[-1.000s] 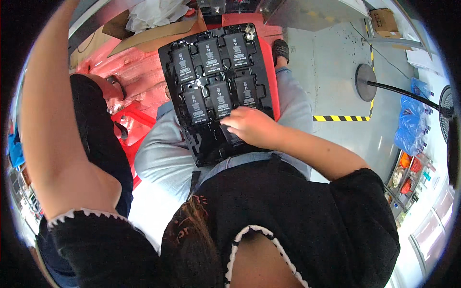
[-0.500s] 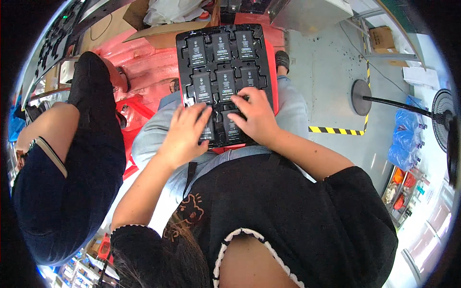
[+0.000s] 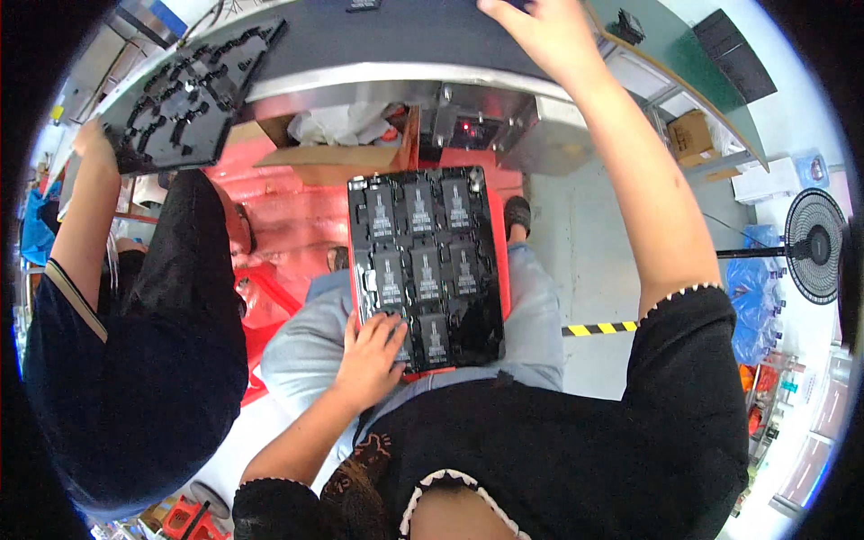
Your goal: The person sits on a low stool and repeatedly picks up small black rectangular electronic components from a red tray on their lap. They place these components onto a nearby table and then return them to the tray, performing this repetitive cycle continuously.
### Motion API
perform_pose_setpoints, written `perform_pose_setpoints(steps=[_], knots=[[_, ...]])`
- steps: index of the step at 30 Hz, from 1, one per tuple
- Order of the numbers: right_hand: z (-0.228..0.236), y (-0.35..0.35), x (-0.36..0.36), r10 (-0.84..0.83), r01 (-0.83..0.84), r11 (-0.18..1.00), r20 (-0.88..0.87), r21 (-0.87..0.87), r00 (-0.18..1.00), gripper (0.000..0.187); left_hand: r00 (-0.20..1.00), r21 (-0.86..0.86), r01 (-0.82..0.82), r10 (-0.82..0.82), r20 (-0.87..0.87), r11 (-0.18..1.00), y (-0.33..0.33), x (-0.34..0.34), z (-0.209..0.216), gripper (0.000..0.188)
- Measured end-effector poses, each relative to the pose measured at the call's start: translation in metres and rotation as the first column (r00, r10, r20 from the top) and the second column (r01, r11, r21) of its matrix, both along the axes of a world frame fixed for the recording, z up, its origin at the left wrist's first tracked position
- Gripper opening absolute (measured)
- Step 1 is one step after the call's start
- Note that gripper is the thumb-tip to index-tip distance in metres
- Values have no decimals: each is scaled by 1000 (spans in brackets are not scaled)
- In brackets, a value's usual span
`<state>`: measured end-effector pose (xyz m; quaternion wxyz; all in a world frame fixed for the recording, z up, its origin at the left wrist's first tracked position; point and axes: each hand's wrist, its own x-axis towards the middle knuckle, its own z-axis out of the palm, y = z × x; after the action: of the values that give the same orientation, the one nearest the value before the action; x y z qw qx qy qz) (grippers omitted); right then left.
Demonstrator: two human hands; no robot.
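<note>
A black plastic tray (image 3: pixel 491 270) rests across my lap, with several flat black rectangular batteries (image 3: pixel 434 339) seated in its pockets. No battery shows in the pocket at its near right corner. At the near left corner my left hand (image 3: pixel 371 356) lies with fingers spread over a partly covered battery. My right hand (image 3: pixel 560 40) is stretched far forward over the dark worktop (image 3: pixel 432 36). Its thumb sticks out apart from the palm, and the picture's top edge cuts off its other fingers. Another dark battery (image 3: pixel 363 4) lies on the worktop at the top edge.
On my left a co-worker's hand (image 3: pixel 92 144) is beside an upright-tilted black tray (image 3: pixel 193 103). Beneath the worktop stands an open cardboard box (image 3: pixel 337 160) with white plastic in it. A standing fan (image 3: pixel 814 245) is at the right, and a green table (image 3: pixel 684 67) at the far right.
My right hand has left the tray and reached forward to the worktop. My left hand stays at the tray's near left. The view has tipped up, bringing the worktop into sight.
</note>
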<state>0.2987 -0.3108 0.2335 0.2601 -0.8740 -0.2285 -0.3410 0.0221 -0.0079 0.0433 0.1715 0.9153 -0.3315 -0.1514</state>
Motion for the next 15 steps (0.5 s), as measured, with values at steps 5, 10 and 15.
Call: perform_pose_setpoints(steps=[5, 10, 15], knots=[[-40, 11, 166, -81, 32, 969, -193, -245, 978, 78, 996, 43, -42, 46, -82, 998, 0, 2, 3, 66], [-11, 35, 180, -229, -97, 891, -625, -443, 747, 79, 996, 42, -93, 93, 3, 995, 6, -19, -18, 56], [12, 19, 159, -129, -173, 879, -570, -445, 812, 36, 973, -228, -228, 211, -96, 947, 7, -1, -9, 48]])
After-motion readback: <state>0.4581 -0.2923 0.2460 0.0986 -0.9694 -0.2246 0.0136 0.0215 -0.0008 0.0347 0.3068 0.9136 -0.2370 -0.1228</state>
